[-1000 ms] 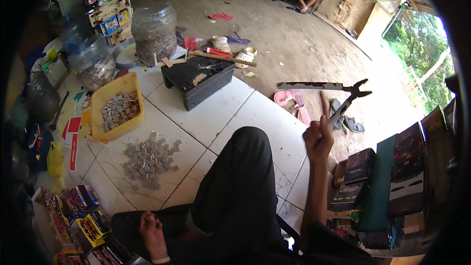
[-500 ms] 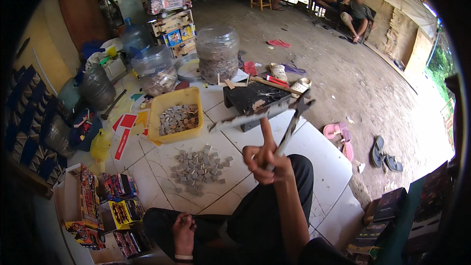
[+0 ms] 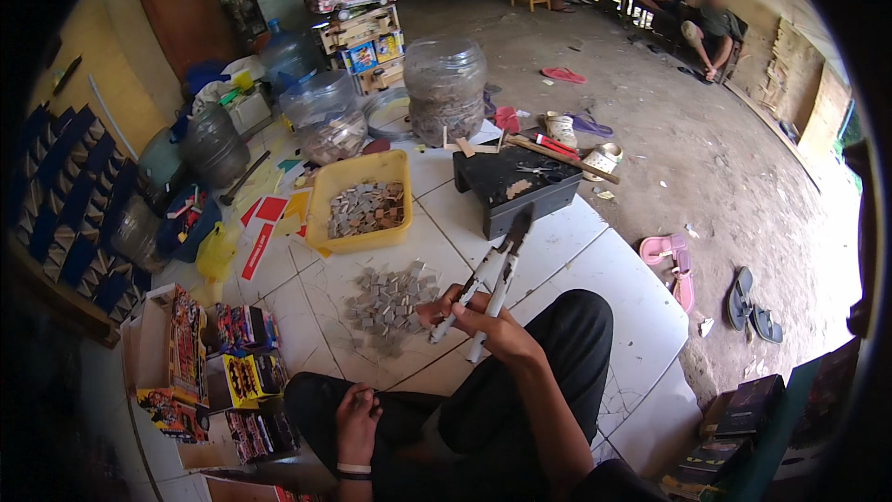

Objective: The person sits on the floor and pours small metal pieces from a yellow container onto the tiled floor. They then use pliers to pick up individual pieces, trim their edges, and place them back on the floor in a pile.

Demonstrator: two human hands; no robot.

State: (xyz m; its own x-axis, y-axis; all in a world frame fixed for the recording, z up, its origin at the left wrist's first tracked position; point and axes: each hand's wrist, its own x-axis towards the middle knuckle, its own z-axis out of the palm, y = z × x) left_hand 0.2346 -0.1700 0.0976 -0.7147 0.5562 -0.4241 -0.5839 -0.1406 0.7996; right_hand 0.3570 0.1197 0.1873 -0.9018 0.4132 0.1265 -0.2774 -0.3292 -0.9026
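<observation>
My right hand (image 3: 494, 327) grips a pair of metal shears (image 3: 505, 271) with whitish, worn handles. Its dark blades point away from me toward the black stool, and the two handles lie close together. Left of them, a loose pile of small grey square pieces (image 3: 388, 305) is spread on the white tiles. My left hand (image 3: 356, 425) rests by my left thigh, fingers curled together; whatever they may hold is too small to make out. Beyond the pile stands a yellow tub (image 3: 364, 241) with many similar grey and brown pieces inside.
A low black stool (image 3: 520, 203) carries scissors and sticks. Large clear plastic jars (image 3: 446, 84) stand behind the tub. Colourful printed boxes (image 3: 251, 376) sit at near left. Pink sandals (image 3: 683, 284) and black slippers (image 3: 741, 302) lie right, on the dirt floor. People sit far back.
The shears' handles, spread wide before, have come together. My right hand has lowered and moved left toward the pile. My left hand stays curled by the thigh. The view has shifted slightly.
</observation>
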